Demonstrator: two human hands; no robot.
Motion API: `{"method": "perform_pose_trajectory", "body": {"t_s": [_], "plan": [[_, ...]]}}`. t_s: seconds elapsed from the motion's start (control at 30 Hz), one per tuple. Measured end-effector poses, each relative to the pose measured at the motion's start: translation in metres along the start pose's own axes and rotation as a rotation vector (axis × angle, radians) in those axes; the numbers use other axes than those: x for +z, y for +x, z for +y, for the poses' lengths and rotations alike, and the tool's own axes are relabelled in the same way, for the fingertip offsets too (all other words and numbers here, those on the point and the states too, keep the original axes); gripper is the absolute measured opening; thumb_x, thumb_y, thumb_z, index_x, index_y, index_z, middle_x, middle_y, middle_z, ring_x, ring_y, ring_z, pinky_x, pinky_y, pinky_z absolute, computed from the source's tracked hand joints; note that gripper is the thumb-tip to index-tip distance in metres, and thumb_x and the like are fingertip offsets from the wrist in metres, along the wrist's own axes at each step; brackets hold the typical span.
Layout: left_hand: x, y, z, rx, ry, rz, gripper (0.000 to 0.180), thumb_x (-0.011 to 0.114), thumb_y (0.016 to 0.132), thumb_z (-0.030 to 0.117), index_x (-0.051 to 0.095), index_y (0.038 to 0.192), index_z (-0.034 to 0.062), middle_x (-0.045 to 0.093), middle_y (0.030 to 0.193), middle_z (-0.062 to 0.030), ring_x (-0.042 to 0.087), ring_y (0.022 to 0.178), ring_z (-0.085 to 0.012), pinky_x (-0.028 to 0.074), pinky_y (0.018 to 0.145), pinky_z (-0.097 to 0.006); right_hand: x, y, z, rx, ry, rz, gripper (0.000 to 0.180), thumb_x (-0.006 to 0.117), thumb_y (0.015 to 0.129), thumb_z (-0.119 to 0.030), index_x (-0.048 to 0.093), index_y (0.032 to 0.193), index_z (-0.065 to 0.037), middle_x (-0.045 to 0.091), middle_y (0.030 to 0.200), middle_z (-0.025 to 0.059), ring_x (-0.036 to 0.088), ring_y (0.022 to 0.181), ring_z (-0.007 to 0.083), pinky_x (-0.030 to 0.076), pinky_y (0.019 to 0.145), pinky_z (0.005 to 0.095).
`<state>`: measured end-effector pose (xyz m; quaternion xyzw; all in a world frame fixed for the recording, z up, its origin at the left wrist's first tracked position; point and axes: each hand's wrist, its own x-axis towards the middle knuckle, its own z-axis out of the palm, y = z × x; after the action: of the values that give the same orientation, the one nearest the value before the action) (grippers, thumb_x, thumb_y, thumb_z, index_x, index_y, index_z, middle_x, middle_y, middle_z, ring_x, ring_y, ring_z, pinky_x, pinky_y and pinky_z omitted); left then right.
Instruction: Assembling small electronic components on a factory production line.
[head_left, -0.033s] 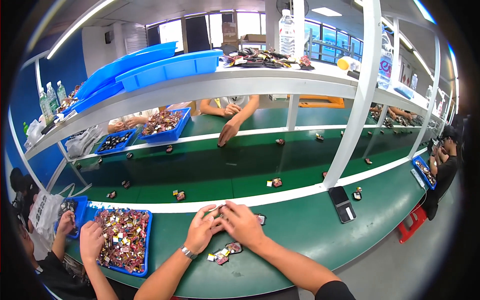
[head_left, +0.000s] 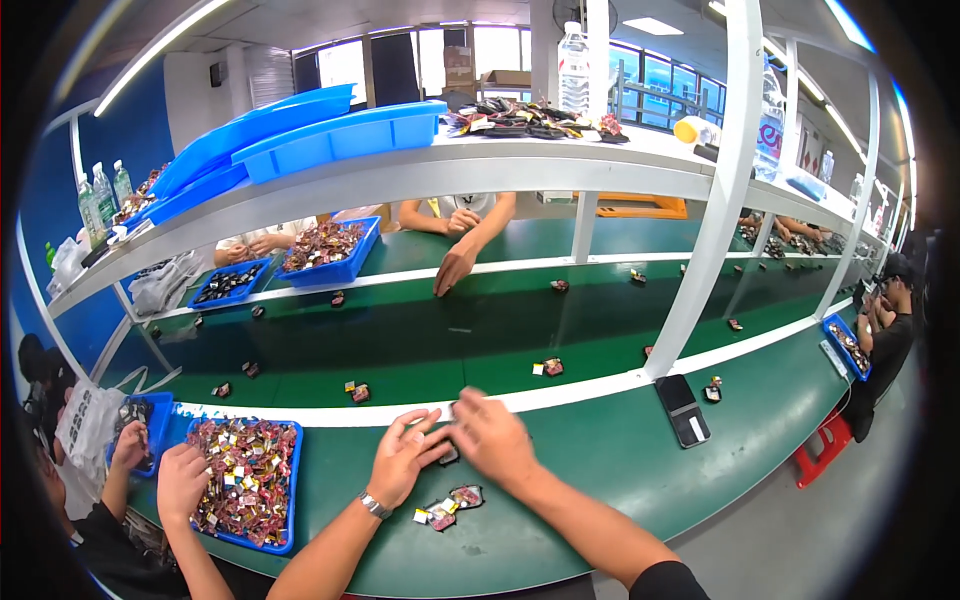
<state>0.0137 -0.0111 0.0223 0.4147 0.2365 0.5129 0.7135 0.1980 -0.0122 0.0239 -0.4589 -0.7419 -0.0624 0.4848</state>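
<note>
My left hand (head_left: 402, 460), with a metal-banded watch (head_left: 375, 505) on its wrist, hovers palm inward over the green bench, its fingers apart. My right hand (head_left: 492, 440) is beside it, fingers stretched out and slightly smeared by motion; nothing shows in them. A small dark piece (head_left: 450, 455) is visible between the hands, close to the left fingertips; whether it touches them I cannot tell. Below the hands lies a small cluster of electronic modules (head_left: 448, 508), reddish and black with white and yellow labels.
A blue tray (head_left: 297, 480) heaped with similar modules stands left, beside a co-worker's hands (head_left: 184, 480). A green conveyor (head_left: 450, 345) carries scattered modules. Opposite, another person's hand (head_left: 457, 268) reaches onto it. A black phone-like case (head_left: 684, 410) lies near a white post (head_left: 705, 200). Overhead runs a shelf (head_left: 500, 160).
My right hand has drawn away from the left fingers, its fingers straightening. The small dark piece between the hands has come into view. The left hand has barely moved.
</note>
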Motion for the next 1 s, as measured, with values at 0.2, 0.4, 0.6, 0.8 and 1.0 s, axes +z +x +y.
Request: {"method": "perform_pose_trajectory", "body": {"t_s": [0.2,0.4,0.6,0.8,1.0], "plan": [[-0.031,0.015,-0.007,0.133,0.393,0.047,0.025,0.05,0.096,0.003,0.049,0.12,-0.0013,0.058,0.126,-0.022,0.061,0.114,-0.0303,0.054,0.092,-0.038,-0.061,0.012,0.185,0.343,-0.359,0.223,0.031,0.074,0.073,-0.014,0.068,0.099,0.001,0.067,0.107,0.0201,0.063,0.099,0.0371,0.05,0.09,0.0417],[-0.037,0.014,-0.013,0.087,0.449,0.01,0.023,0.051,0.094,0.001,0.053,0.115,-0.0038,0.064,0.117,-0.0182,0.063,0.109,-0.025,0.054,0.089,-0.034,-0.073,-0.002,0.216,0.55,-0.56,0.107,0.047,0.077,0.075,-0.022,0.061,0.114,-0.001,0.062,0.117,0.0168,0.056,0.108,0.0375,0.046,0.094,0.0447],[-0.041,0.015,-0.011,0.081,0.516,0.036,0.019,0.051,0.091,-0.002,0.056,0.11,-0.0033,0.066,0.109,-0.0183,0.066,0.1,-0.0239,0.056,0.084,-0.035,-0.043,0.007,0.156,0.509,-0.577,-0.015,0.059,0.078,0.074,-0.031,0.054,0.115,0.005,0.058,0.105,0.0228,0.054,0.101,0.0386,0.044,0.09,0.0453],[-0.04,0.015,-0.01,0.081,0.5,0.019,0.018,0.052,0.091,-0.002,0.057,0.108,-0.0029,0.067,0.107,-0.0173,0.066,0.1,-0.0234,0.056,0.083,-0.035,-0.037,-0.002,0.178,0.571,-0.34,-0.008,0.054,0.079,0.072,-0.015,0.054,0.117,0.003,0.06,0.105,0.0205,0.055,0.101,0.0371,0.045,0.09,0.0447],[-0.044,0.021,-0.018,0.231,0.538,0.064,0.014,0.056,0.093,0.005,0.06,0.104,-0.0016,0.068,0.103,-0.0124,0.065,0.094,-0.0174,0.054,0.078,-0.03,-0.031,-0.012,0.108,0.382,0.158,-0.004,0.055,0.075,0.075,-0.012,0.054,0.124,-0.003,0.06,0.114,0.0164,0.056,0.105,0.0338,0.045,0.096,0.0412]]}}
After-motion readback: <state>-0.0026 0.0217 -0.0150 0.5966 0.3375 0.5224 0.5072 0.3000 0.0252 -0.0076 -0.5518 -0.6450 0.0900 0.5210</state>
